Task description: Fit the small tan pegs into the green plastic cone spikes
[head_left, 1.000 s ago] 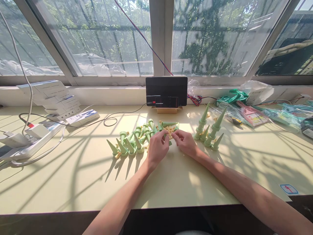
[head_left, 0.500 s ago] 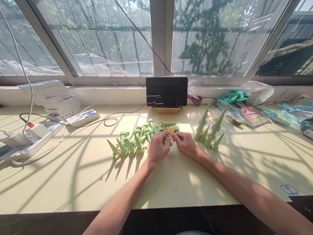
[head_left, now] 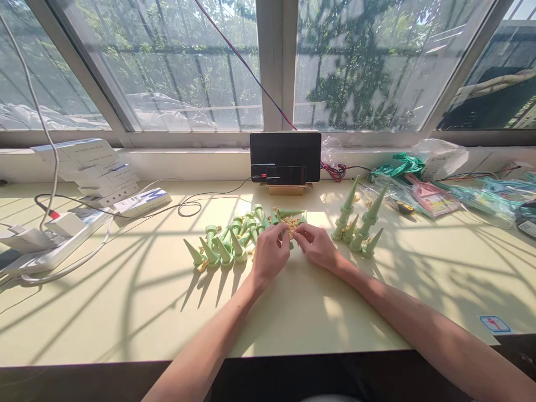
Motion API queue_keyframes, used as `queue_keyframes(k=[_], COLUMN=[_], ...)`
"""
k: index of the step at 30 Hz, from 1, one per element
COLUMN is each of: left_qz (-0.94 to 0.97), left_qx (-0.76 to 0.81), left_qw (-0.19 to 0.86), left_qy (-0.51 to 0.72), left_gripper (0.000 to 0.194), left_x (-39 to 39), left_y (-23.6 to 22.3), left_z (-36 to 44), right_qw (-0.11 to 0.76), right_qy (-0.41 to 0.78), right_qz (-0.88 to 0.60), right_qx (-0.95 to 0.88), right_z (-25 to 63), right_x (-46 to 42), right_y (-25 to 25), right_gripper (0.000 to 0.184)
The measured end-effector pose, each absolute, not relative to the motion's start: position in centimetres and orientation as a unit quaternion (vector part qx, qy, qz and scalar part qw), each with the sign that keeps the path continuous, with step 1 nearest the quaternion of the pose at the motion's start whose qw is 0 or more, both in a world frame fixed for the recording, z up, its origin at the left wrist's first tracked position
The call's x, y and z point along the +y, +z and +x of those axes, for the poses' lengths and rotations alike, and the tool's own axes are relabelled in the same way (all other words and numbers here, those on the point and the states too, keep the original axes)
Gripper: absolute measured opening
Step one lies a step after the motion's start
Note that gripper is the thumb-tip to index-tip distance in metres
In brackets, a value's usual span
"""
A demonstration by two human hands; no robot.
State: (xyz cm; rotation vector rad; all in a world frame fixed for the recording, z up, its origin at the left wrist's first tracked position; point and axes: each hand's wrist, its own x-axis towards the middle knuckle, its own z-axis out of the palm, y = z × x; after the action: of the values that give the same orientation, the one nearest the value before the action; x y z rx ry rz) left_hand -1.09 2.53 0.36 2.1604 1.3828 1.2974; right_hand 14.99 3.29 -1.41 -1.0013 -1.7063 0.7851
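A heap of light green cone-shaped spikes (head_left: 247,226) lies in the middle of the pale yellow table (head_left: 125,312), mixed with small tan pieces (head_left: 291,222). My left hand (head_left: 270,254) is curled at the heap's near edge, fingers pinched round a green spike. Touching it fingertip to fingertip, my right hand (head_left: 318,245) pinches something small that I cannot make out. A few green spikes (head_left: 215,254) stand in a row to the left. Taller darker green spikes (head_left: 360,220) stand in a cluster to the right.
A black tablet with a phone on a wooden stand (head_left: 286,159) is at the back centre. A white power strip (head_left: 46,245) with cables and stacked boxes (head_left: 96,167) sit at the left. Plastic bags (head_left: 435,190) clutter the back right.
Both hands have stayed at the heap. The fingertips have drawn closer together and shifted slightly. Nothing else on the table has moved.
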Motion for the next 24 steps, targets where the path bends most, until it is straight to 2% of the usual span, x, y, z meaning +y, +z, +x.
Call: queue_keyframes(k=[7, 14, 19, 24], left_qz=[0.76, 0.744, 0.75, 0.762], left_qx=[0.457, 0.478, 0.47, 0.457], left_qw=[0.138, 0.128, 0.136, 0.14], left_qy=[0.44, 0.449, 0.444, 0.438], left_gripper=[0.017, 0.014, 0.016, 0.017], left_x=[2.27, 2.52, 2.53, 2.38], left_y=[0.49, 0.36, 0.34, 0.24], left_z=[-0.89, -1.01, -0.99, -0.95], right_qw=[0.471, 0.495, 0.479, 0.47], right_qy=[0.271, 0.319, 0.305, 0.264], right_qz=[-0.45, -0.405, -0.432, -0.454], right_qx=[-0.709, -0.699, -0.7, -0.71], right_z=[15.16, 14.99, 15.12, 15.18], right_x=[3.57, 3.39, 3.51, 3.7], right_y=[-1.46, -1.66, -1.61, -1.51], right_gripper=[0.054, 0.033, 0.039, 0.051])
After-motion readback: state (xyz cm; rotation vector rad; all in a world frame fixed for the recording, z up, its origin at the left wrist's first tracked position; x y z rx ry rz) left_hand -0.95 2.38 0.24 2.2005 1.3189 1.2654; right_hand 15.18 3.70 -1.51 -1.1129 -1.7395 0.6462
